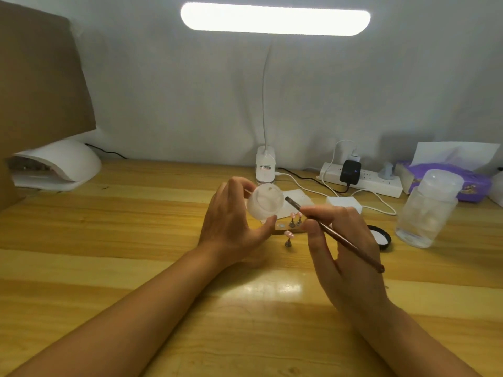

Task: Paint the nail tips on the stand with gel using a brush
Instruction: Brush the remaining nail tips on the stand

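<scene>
The left hand grips a small frosted gel pot between thumb and curled fingers, tilted so its open mouth faces the brush; the right hand pinches a dark-handled brush like a pen, its tip just beside the pot's rim, touching or not I cannot tell. Both are raised above the desk, over its middle; the stand sits on the desk just beyond and between the hands, with pink nail tips on little pegs, and one more pink tip on its own peg on the near side.

By my judgement this is the loading step: gel is being taken up, or about to be, and the strokes on the tips remain to do; whether the pink on the tips is a coat already laid or their own colour cannot be settled.

The right hand covers the right part of the stand, so the count of tips is unknown; the bristles are too small to show any gel; the pot's contents read only as a pale blur; a black lid lies at right, partly hidden behind the right hand.
</scene>
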### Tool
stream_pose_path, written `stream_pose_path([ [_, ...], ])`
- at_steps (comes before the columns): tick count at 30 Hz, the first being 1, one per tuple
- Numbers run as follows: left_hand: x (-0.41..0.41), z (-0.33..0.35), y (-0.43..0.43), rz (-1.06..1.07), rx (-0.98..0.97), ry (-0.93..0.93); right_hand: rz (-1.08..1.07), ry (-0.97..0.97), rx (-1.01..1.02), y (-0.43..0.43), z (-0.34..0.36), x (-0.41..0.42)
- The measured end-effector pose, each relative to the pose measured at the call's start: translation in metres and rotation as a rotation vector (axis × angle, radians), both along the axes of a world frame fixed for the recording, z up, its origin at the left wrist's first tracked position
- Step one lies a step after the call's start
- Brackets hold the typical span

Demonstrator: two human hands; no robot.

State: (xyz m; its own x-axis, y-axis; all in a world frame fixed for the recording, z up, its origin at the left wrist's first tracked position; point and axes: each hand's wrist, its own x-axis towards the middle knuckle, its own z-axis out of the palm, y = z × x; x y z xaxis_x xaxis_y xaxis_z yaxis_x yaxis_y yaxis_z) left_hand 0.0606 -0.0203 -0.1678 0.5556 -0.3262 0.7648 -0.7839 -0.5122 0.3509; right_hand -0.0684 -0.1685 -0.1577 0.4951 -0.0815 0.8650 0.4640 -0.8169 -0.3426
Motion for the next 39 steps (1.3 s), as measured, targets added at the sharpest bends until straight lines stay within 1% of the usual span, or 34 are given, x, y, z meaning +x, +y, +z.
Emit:
stream_pose_path([
  [4,-0.008,0.002,-0.004,-0.054,0.046,-0.118,0.001,0.037,0.034,-0.001,-0.005,0.003],
  [7,-0.010,0.002,-0.006,-0.082,0.121,-0.198,-0.025,0.097,0.012,-0.005,-0.007,0.005],
  [9,-0.010,0.002,-0.006,-0.090,0.140,-0.212,-0.041,0.115,-0.009,-0.007,-0.008,0.006],
  [14,-0.010,0.001,-0.006,-0.043,0.123,-0.194,-0.039,0.087,0.032,-0.005,-0.005,0.003],
  [17,-0.006,0.001,-0.005,0.053,0.074,-0.091,-0.013,0.025,0.034,-0.004,-0.002,0.003],
  [19,0.001,0.000,-0.003,0.163,0.065,0.017,0.017,-0.010,0.052,-0.004,0.001,0.002],
  [21,0.013,-0.002,-0.001,0.305,0.082,0.194,0.015,-0.002,0.005,-0.005,0.002,0.001],
  [23,0.023,-0.003,0.003,0.396,0.104,0.415,-0.005,0.022,-0.052,-0.006,0.002,0.000],
  [24,0.026,-0.004,0.005,0.414,0.122,0.498,-0.003,0.046,-0.025,-0.006,0.002,0.000],
  [26,0.030,-0.007,0.006,0.412,0.156,0.573,0.004,0.103,0.097,-0.005,0.003,0.001],
  [29,0.030,-0.007,0.005,0.401,0.183,0.594,0.062,0.213,0.314,-0.006,0.002,0.002],
  [31,0.025,-0.004,0.004,0.403,0.127,0.544,0.109,0.280,0.426,-0.009,0.001,0.004],
  [32,0.022,-0.002,0.004,0.380,0.049,0.458,0.115,0.311,0.468,-0.011,0.000,0.004],
  [33,0.017,0.001,0.004,0.321,-0.037,0.343,0.108,0.340,0.505,-0.012,0.001,0.005],
  [34,0.012,0.003,0.003,0.225,-0.077,0.248,0.096,0.368,0.540,-0.014,0.001,0.005],
  [35,0.006,0.006,0.002,0.102,-0.047,0.200,0.085,0.390,0.579,-0.014,0.001,0.006],
  [36,0.000,0.006,0.001,-0.025,0.035,0.193,0.075,0.403,0.623,-0.014,0.002,0.006],
  [38,-0.007,0.005,-0.001,-0.213,0.220,0.242,0.048,0.422,0.706,-0.017,0.002,0.007],
  [39,-0.008,0.004,-0.002,-0.257,0.266,0.290,0.036,0.433,0.738,-0.018,0.002,0.007],
])
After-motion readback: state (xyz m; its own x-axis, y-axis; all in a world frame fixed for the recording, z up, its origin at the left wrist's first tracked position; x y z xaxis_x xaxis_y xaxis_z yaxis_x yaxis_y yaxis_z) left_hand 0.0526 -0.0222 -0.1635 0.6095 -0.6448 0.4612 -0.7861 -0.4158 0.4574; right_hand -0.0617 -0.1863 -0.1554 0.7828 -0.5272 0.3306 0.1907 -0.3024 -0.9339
